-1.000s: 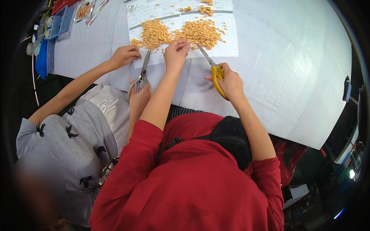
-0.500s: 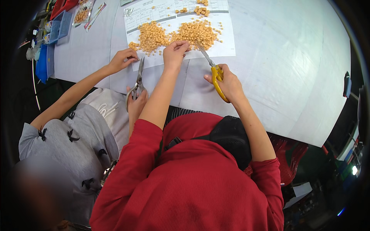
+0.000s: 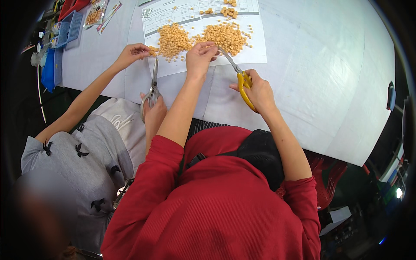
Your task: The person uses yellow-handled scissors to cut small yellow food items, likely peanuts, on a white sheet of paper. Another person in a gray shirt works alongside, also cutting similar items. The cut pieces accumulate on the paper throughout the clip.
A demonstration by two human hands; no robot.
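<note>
My right hand [image 3: 261, 92] grips scissors with yellow handles [image 3: 246, 96], the blades pointing up and left to the near edge of a pile of small orange-tan cubes [image 3: 227, 35]. Close by the blade tips is my left hand [image 3: 200, 60], its fingers pinched together; what they hold is too small to make out. A second pile of the same small cubes [image 3: 172, 40] lies to the left. Both piles rest on printed paper sheets [image 3: 255, 58]. Larger cubes [image 3: 229, 13] sit beyond the right pile.
At my left, a co-worker's left hand [image 3: 132, 55] is at some pieces beside the left pile; the co-worker's right hand [image 3: 154, 110] holds silver scissors [image 3: 151, 93]. A blue basket [image 3: 69, 29], a clear packet [image 3: 96, 13] and a blue bin [image 3: 48, 71] stand at the far left.
My left hand has shifted slightly, its fingers now nearer the blade tips. The co-worker's left hand has moved up to the pieces by the left pile, and the silver scissors have moved slightly up and left.
</note>
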